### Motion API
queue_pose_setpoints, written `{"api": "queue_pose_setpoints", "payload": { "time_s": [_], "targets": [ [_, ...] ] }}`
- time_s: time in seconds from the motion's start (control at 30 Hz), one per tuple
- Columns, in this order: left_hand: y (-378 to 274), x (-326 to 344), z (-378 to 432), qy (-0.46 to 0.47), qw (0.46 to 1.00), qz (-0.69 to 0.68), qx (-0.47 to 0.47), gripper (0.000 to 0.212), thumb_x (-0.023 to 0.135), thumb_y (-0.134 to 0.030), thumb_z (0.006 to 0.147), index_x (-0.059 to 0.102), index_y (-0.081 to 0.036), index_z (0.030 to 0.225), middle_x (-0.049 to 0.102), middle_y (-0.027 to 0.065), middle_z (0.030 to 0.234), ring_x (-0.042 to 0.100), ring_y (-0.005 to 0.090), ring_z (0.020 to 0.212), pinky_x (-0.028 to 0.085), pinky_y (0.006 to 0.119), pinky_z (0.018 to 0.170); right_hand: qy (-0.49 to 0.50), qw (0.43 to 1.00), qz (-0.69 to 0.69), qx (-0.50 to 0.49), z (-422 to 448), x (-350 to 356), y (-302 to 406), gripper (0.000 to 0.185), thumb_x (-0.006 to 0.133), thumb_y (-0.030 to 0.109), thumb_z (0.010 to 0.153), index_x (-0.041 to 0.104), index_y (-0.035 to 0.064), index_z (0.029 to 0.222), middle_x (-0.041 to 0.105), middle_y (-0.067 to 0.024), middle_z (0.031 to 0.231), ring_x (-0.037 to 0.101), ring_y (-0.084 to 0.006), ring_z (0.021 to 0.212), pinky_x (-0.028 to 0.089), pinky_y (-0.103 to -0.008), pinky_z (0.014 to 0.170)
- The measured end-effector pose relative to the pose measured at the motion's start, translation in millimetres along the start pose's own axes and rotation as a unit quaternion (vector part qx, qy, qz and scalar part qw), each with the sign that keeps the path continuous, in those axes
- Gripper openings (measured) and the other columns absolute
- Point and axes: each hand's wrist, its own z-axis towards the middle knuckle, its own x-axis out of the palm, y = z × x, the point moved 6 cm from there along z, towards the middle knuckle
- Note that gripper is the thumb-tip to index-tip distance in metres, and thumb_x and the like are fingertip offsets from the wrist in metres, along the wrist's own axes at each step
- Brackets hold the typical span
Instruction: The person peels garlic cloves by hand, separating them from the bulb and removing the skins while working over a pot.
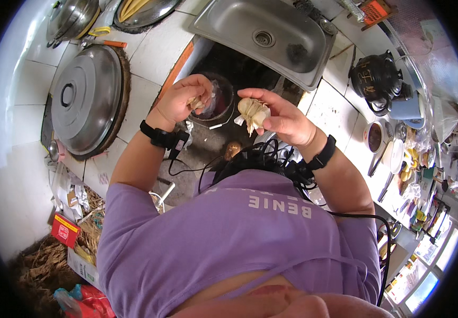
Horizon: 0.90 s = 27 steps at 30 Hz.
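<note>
My right hand holds a partly broken garlic bulb between thumb and fingers, its papery skin hanging loose underneath. To its left, my left hand has its fingers curled around a smaller piece of garlic. The two hands are apart, in front of my chest. Below and between them on the floor stands a bucket with a clear plastic bag at its mouth. My left hand covers part of the bucket, and what lies inside it is too dark to tell.
A steel sink is set in the tiled counter ahead. On the left sits a large lidded wok. A black pot, a bowl of dark contents and a knife stand on the right counter. Black cables hang near my waist.
</note>
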Motion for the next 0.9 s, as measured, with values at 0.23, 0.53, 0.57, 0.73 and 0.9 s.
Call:
{"api": "queue_pose_setpoints", "payload": {
  "time_s": [0.23, 0.53, 0.57, 0.73, 0.9],
  "targets": [
    [28, -8, -3, -0.090, 0.988, -0.062, -0.106, 0.019, 0.053, -0.031, 0.092, 0.054, -0.015, 0.104, 0.061, 0.0020, 0.101, 0.063, 0.0161, 0.088, 0.048, 0.026, 0.057, -0.136, 0.935, -0.327, 0.013, 9, -49, -18, 0.053, 0.073, 0.015, 0.080, 0.052, 0.0018, 0.127, 0.064, -0.0107, 0.108, 0.060, -0.0174, 0.096, 0.047, -0.0296, 0.088],
    [39, 30, 15, -0.014, 0.995, -0.043, -0.094, 0.019, 0.056, -0.026, 0.097, 0.059, -0.009, 0.106, 0.061, 0.0037, 0.095, 0.058, 0.0130, 0.083, 0.043, 0.024, 0.054, -0.376, 0.923, -0.041, 0.067, -117, -174, -51, 0.050, 0.065, 0.017, 0.086, 0.050, 0.0011, 0.131, 0.064, -0.0061, 0.109, 0.061, -0.0147, 0.087, 0.046, -0.0274, 0.076],
    [42, 33, 18, -0.002, 0.994, -0.057, -0.095, 0.018, 0.056, -0.026, 0.097, 0.059, -0.009, 0.105, 0.061, 0.0038, 0.095, 0.058, 0.0132, 0.083, 0.043, 0.023, 0.053, -0.378, 0.924, 0.036, 0.039, -133, -175, -49, 0.049, 0.063, 0.016, 0.088, 0.048, 0.0016, 0.133, 0.064, -0.0067, 0.110, 0.061, -0.0162, 0.087, 0.047, -0.0289, 0.077],
    [44, 70, 30, 0.005, 0.994, -0.047, -0.095, 0.016, 0.058, -0.022, 0.097, 0.061, -0.007, 0.103, 0.060, 0.0028, 0.087, 0.058, 0.0123, 0.073, 0.046, 0.024, 0.053, -0.264, 0.946, 0.138, -0.128, -170, -159, -38, 0.054, 0.067, 0.020, 0.090, 0.045, 0.0013, 0.135, 0.061, -0.0124, 0.117, 0.058, -0.0184, 0.097, 0.047, -0.0317, 0.088],
    [40, 123, 54, 0.092, 0.992, 0.003, -0.083, 0.013, 0.056, -0.017, 0.097, 0.059, -0.005, 0.102, 0.057, 0.0033, 0.081, 0.055, 0.0127, 0.071, 0.045, 0.023, 0.051, -0.227, 0.958, 0.081, -0.155, -165, -116, -9, 0.056, 0.070, 0.018, 0.089, 0.044, 0.0020, 0.136, 0.062, -0.0113, 0.114, 0.059, -0.0172, 0.094, 0.048, -0.0303, 0.086]
  ]
}}
